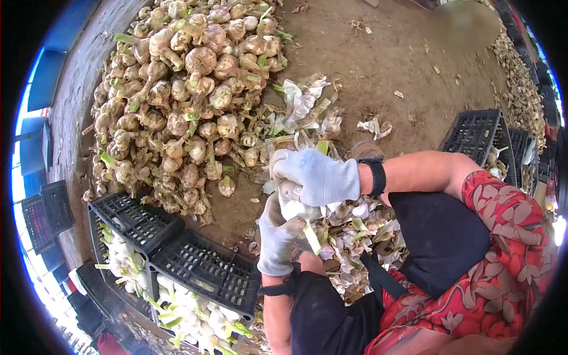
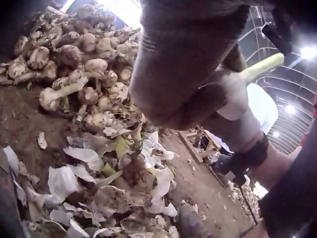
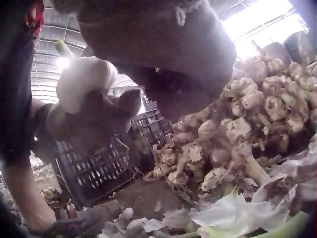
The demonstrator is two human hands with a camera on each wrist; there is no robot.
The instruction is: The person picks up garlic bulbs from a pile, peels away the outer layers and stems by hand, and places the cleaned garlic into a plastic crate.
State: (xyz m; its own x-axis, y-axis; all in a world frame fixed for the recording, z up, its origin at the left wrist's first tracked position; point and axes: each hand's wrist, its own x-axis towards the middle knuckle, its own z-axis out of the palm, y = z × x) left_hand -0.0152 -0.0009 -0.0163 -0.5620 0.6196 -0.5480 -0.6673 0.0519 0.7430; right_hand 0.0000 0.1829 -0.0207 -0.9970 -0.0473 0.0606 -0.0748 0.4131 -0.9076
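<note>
A peeled-looking white garlic bulb [image 1: 299,211] with a cut green stem sits between two gloved hands in the head view. My left hand [image 1: 277,238] grips it from below, thumb along the side by the stem. Above it, my right hand [image 1: 316,176] has its fingers curled over the bulb's far end, which they hide. In the right wrist view the garlic bulb [image 3: 81,85] shows smooth and white in the left hand, pale skin stretching towards the right glove. The left wrist view shows its stem [image 2: 263,68] pointing up and right.
A large heap of unpeeled garlic [image 1: 177,106] lies ahead on the dirt floor. Black crates [image 1: 204,269] of white garlic stand at the left, and another black crate [image 1: 473,133] at the right. Loose skins [image 1: 355,242] cover the ground between the legs.
</note>
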